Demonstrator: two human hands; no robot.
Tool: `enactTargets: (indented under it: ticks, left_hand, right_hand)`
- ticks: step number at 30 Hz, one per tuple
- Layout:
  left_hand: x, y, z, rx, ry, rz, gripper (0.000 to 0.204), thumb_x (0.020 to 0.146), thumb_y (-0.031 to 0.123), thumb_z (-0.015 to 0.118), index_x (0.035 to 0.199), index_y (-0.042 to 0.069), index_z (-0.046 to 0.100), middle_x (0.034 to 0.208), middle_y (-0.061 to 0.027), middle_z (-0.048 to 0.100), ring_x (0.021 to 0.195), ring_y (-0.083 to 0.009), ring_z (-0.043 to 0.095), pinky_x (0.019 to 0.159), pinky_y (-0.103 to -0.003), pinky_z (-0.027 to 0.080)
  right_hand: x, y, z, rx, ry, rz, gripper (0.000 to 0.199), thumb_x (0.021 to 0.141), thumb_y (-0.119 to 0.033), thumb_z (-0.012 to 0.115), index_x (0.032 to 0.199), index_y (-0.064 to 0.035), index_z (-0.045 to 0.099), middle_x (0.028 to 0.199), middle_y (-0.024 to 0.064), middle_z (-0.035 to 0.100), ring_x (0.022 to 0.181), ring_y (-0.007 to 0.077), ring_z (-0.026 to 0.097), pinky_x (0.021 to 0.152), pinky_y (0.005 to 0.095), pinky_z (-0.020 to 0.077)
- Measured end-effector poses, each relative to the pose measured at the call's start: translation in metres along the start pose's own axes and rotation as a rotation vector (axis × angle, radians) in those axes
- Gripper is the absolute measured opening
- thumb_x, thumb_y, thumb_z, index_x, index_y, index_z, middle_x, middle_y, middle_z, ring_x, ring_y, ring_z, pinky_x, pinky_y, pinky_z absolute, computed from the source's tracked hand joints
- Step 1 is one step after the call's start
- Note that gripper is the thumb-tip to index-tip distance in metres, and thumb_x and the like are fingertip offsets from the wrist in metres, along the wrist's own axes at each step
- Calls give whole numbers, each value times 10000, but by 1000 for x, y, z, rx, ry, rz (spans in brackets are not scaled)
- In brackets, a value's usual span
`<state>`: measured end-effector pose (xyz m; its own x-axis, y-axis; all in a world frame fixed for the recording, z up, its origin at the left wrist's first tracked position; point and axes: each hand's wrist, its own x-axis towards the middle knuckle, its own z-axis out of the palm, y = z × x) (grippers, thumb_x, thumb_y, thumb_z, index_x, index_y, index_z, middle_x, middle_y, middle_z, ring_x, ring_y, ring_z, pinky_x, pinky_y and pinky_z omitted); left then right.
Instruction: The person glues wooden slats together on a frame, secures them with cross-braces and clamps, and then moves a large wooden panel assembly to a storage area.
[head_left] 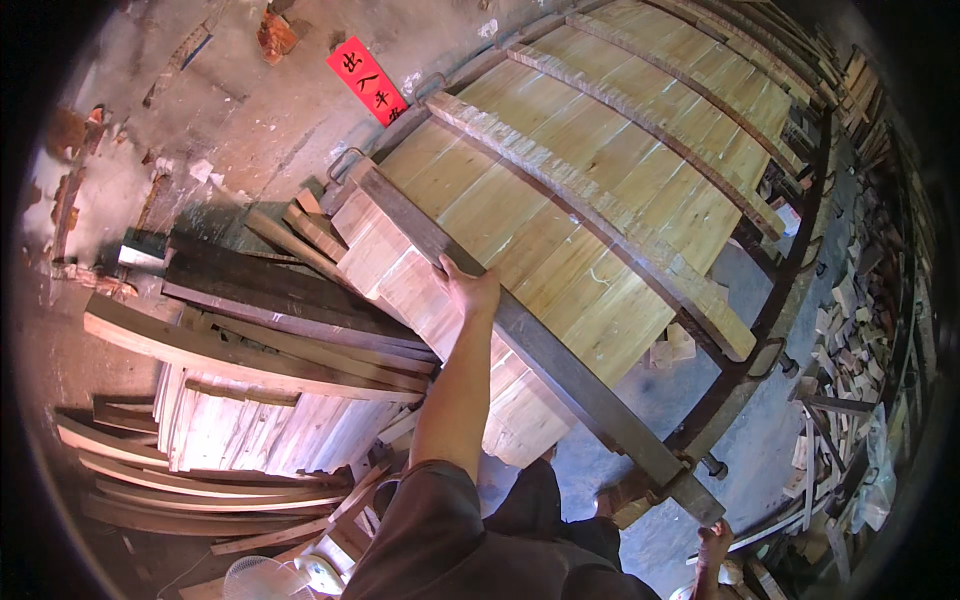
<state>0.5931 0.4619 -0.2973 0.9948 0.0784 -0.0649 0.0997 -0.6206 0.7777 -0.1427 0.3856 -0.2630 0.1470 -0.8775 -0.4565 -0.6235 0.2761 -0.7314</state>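
A long dark wooden bar (575, 385) lies slantwise across the near end of a large panel of pale planks (560, 240). My left hand (468, 287) is on the bar's upper half, its fingers bent over the near edge. At the bar's lower right end, my right hand (712, 545) is closed around the tip, with its fingers partly hidden. Beyond the bar, rough light battens (580, 215) cross the planks roughly parallel to it. A dark rail (775, 320) with bolts (715, 466) runs along the panel's right side, under the bar's end.
Curved boards (250, 355) and dark beams (290, 305) are stacked at my left. A white fan (265, 580) stands at the lower left. Piled wood offcuts (850, 350) and a clear plastic bag (877, 470) lie at the right. The worn wall (250, 110) carries a red paper strip (367, 80).
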Motion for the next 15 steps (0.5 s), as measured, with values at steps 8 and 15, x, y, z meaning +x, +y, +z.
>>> enactTargets:
  ticks: [8,15]
  left_hand:
    - [121,-16,-13,52,-40,45,1157,637,276,791,1553,-14,145,1589,-320,110,1486,-414,194,1197,-388,273]
    - [159,-32,-42,155,-184,115,951,811,427,701,1537,3,257,1573,-355,110,1468,-493,152,1202,-467,226]
  right_hand:
    - [0,-40,77,-216,-15,-47,75,705,-7,477,767,15,514,699,-14,509,587,85,420,504,263,345]
    - [-20,-124,111,-368,-117,-245,235,739,-27,492,912,63,624,795,169,668,665,259,632,614,345,491]
